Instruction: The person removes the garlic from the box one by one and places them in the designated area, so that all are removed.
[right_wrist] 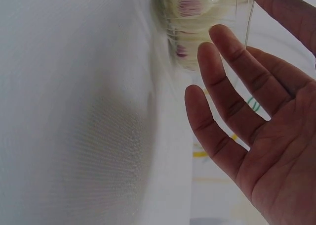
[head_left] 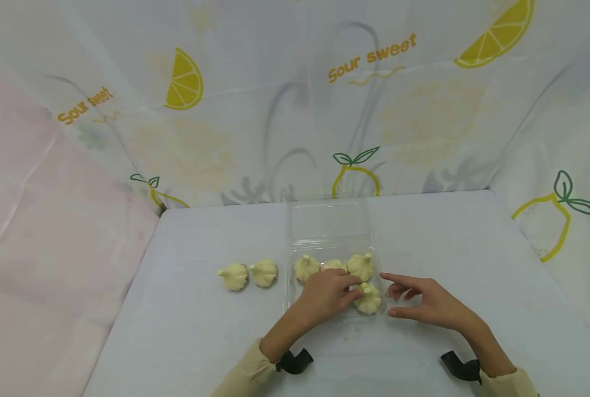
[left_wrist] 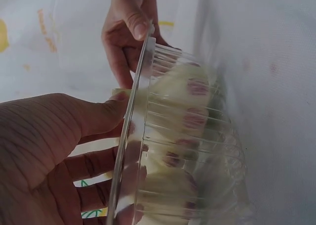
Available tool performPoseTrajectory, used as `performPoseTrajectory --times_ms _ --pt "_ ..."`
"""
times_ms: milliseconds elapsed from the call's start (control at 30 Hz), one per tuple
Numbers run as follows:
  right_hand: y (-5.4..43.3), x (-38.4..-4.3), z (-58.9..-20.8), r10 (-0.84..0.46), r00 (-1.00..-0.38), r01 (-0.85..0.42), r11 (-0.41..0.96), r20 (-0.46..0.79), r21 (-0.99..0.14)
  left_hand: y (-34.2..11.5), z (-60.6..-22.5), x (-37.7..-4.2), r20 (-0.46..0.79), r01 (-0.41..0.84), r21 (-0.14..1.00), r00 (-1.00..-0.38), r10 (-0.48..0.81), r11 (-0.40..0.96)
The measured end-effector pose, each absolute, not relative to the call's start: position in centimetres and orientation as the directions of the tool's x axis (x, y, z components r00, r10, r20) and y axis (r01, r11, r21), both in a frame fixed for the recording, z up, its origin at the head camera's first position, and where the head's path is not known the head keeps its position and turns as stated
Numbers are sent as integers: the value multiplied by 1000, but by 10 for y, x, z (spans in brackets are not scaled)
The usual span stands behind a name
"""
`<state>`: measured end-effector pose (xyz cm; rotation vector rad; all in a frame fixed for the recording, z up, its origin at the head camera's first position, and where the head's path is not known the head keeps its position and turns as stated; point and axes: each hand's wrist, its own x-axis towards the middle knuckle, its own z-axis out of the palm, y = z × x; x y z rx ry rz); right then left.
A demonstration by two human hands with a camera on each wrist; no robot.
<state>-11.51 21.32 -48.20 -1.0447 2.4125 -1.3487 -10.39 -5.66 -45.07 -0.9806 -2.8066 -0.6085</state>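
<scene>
A clear plastic box (head_left: 295, 298) stands on the table with its lid (head_left: 331, 220) folded back. Several garlic bulbs lie inside, among them one at the left (head_left: 306, 268), one at the back right (head_left: 360, 267) and one at the front right (head_left: 368, 300). My left hand (head_left: 325, 292) reaches over the box and pinches the front-right bulb near its stem with thumb and index finger. Beside the box's right wall is my right hand (head_left: 426, 303), thumb and index finger stretched along the corners, the other fingers loosely bent. The left hand hides part of the box's inside.
Two more garlic bulbs, one farther left (head_left: 234, 277) and one nearer the box (head_left: 263, 273), lie on the white tabletop (head_left: 186, 331). A lemon-printed curtain (head_left: 255, 110) hangs behind the table and along its sides.
</scene>
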Motion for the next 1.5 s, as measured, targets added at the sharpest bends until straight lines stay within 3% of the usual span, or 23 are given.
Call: performPoseTrajectory --times_ms 533,1500 --pt "213 -114 -481 -663 -726 -499 326 182 -803 -48 -455 -101 225 632 291 -775 591 718" --pt "211 -113 -477 -657 -731 -491 324 181 -809 -71 -451 -101 414 676 530 -733 539 512"
